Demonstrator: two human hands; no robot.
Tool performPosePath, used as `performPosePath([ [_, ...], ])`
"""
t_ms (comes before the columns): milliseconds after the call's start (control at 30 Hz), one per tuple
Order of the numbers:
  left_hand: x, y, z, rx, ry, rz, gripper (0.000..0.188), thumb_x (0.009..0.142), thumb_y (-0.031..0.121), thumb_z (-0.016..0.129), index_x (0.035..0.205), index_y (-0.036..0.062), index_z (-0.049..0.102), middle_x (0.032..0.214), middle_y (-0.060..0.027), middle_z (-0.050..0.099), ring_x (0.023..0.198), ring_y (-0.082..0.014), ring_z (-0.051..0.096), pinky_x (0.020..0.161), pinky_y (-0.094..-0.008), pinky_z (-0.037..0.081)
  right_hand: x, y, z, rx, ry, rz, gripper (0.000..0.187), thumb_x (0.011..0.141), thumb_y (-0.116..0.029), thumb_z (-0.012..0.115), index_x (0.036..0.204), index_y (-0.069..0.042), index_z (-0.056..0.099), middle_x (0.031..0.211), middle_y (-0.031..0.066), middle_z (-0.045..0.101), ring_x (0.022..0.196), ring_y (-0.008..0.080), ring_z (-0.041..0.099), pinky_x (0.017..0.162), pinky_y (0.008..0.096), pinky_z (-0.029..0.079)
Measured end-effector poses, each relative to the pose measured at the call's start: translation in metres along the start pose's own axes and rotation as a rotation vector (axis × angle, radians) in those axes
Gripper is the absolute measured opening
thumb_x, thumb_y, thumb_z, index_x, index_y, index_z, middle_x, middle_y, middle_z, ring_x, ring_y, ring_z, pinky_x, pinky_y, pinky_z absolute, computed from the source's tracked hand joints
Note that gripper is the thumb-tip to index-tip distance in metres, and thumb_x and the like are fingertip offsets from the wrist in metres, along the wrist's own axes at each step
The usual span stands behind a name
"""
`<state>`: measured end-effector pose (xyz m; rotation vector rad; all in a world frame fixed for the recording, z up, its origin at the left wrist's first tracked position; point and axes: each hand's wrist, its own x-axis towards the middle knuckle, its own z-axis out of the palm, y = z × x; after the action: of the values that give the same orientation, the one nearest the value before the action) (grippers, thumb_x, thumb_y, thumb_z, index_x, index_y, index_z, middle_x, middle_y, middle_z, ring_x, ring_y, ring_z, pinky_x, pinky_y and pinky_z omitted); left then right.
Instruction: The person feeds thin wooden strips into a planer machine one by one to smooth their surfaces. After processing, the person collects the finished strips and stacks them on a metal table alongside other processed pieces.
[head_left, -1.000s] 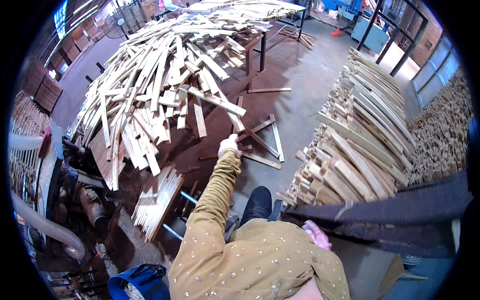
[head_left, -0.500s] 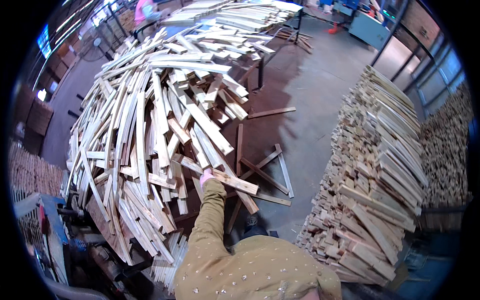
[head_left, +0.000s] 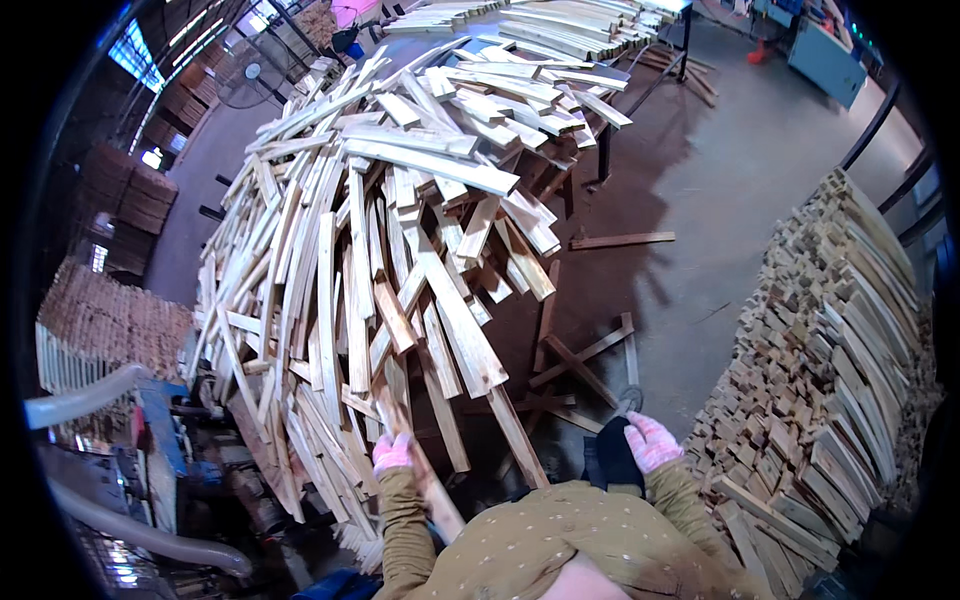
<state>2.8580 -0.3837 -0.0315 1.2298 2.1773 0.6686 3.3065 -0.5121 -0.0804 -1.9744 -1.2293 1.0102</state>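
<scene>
My left hand (head_left: pixel 392 452), in a pink glove, closes on the edge of a wooden board (head_left: pixel 428 482) that slants toward my body at the near side of a big heap. The heap is made of long pale wooden boards (head_left: pixel 460 325), piled loosely and pointing many ways. My right hand (head_left: pixel 652 443), gloved in pink as well, hangs in front of me to the right, away from the wood. Its fingers are stretched out and nothing shows in it.
A tall stack of wooden strips (head_left: pixel 790 400) stands at right. Loose boards (head_left: pixel 580 370) lie crossed on the floor by my shoe (head_left: pixel 628 400). At lower left is a machine (head_left: pixel 160 440) with a pale hose (head_left: pixel 150 535). Farther back stands a fan (head_left: pixel 252 72).
My left hand has drawn the board off the heap, back toward my body, and the board has swung to point nearer me. My right hand has come into view. The whole view has shifted.
</scene>
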Motion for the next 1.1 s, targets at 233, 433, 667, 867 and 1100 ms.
performPosePath([
  [233, -0.017, 0.004, -0.040, 0.850, 0.185, -0.149, 0.037, 0.088, 0.035, 0.054, 0.106, 0.0031, 0.062, 0.105, -0.0243, 0.064, 0.100, -0.0418, 0.060, 0.085, -0.0476, 0.048, 0.098, 0.038, -0.060, -0.095, -0.130, 0.009, 0.038, 0.090, -0.036, 0.056, 0.118, -0.012, 0.065, 0.118, 0.0138, 0.064, 0.113, 0.0310, 0.058, 0.100, 0.0392, 0.043],
  [433, -0.101, 0.109, -0.090, 1.186, 0.335, -0.372, 0.035, 0.085, 0.041, 0.056, 0.087, 0.0081, 0.068, 0.088, -0.0143, 0.069, 0.087, -0.0365, 0.067, 0.075, -0.0445, 0.053, 0.093, 0.094, -0.127, -0.088, -0.064, 0.372, 0.040, 0.090, -0.037, 0.053, 0.119, -0.012, 0.063, 0.119, 0.0165, 0.063, 0.113, 0.0338, 0.057, 0.099, 0.0418, 0.044],
  [667, -0.069, 0.037, -0.262, 0.560, 0.811, -0.195, 0.034, 0.088, 0.031, 0.062, 0.097, -0.0017, 0.064, 0.083, -0.0180, 0.067, 0.078, -0.0316, 0.066, 0.065, -0.0412, 0.053, 0.127, 0.094, -0.153, -0.154, -0.241, 0.391, 0.046, 0.091, -0.041, 0.049, 0.124, -0.012, 0.060, 0.126, 0.0159, 0.059, 0.118, 0.0330, 0.054, 0.103, 0.0417, 0.040],
  [867, 0.074, 0.229, 0.004, -0.690, 0.607, 0.396, 0.032, 0.094, 0.025, 0.056, 0.113, -0.0006, 0.059, 0.092, -0.0096, 0.064, 0.079, -0.0164, 0.062, 0.071, -0.0282, 0.053, 0.225, -0.056, -0.123, 0.615, -0.428, -0.059, 0.062, 0.091, -0.034, 0.062, 0.139, 0.001, 0.043, 0.134, 0.0192, 0.054, 0.127, 0.0272, 0.049, 0.108, 0.0330, 0.035],
  [1100, 0.012, 0.402, 0.220, -0.444, 0.049, 0.408, 0.038, 0.096, 0.026, 0.058, 0.122, -0.0009, 0.053, 0.100, -0.0064, 0.062, 0.085, -0.0119, 0.059, 0.076, -0.0247, 0.051, 0.250, -0.180, -0.091, 0.599, -0.541, -0.280, 0.097, 0.077, -0.028, 0.076, 0.151, -0.014, 0.016, 0.138, 0.0201, 0.045, 0.124, 0.0267, 0.049, 0.099, 0.0356, 0.044],
])
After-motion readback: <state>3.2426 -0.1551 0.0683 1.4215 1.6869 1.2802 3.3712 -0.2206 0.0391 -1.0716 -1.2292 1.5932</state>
